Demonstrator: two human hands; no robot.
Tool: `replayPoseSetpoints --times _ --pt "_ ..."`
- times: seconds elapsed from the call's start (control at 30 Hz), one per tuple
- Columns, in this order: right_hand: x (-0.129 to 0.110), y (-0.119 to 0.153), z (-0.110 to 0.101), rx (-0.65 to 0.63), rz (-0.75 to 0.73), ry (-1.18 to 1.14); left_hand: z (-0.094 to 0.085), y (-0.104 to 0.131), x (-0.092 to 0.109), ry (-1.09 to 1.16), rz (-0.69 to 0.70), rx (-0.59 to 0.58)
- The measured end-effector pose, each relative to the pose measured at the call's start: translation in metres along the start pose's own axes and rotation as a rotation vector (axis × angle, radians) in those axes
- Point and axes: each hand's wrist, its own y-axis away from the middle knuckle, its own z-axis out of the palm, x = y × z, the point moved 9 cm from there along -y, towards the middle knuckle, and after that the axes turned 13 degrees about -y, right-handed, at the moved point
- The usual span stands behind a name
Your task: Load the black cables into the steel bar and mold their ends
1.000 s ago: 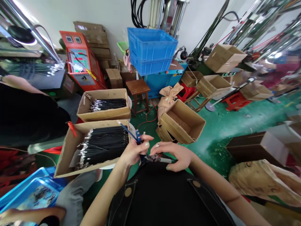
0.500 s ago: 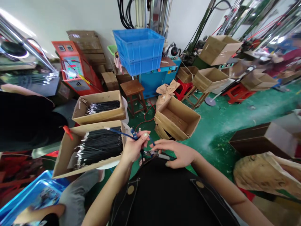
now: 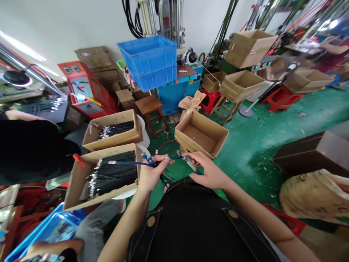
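Observation:
My left hand is closed on a blue cable, with blue moulded pieces at the fingers. One end of the cable points left over a carton, and a short blue stretch points right from my fingertips. My right hand grips small metal pliers, whose jaws are up against that short blue end. Whether the jaws are closed on it cannot be made out. Left of my left hand stands an open carton of black cables with shiny ends.
A second carton of cables stands behind. An open cardboard box lies ahead, near a wooden stool and stacked blue crates. A co-worker's hand is at a blue tray, lower left. A large sack stands right.
The cable has swung flatter toward the left. The pliers have tilted, their jaws rising to the blue end beside my left fingertips. The camera view has shifted slightly.

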Motion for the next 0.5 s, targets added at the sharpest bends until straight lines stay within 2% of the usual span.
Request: replayPoseSetpoints --times 0.07,0.2,0.33,0.5 --pt "0.003 0.004 -0.002 0.079 0.019 0.108 0.003 -0.001 0.008 -0.057 0.067 0.031" --pt "0.004 0.006 0.006 0.11 0.031 0.305 0.01 -0.003 0.021 -0.14 0.185 0.071" --pt "0.003 0.005 0.01 0.097 0.045 0.418 0.014 -0.005 0.018 -0.149 0.178 0.085" --pt "0.001 0.003 0.008 0.089 0.058 0.451 0.014 -0.007 0.018 -0.151 0.222 0.107"
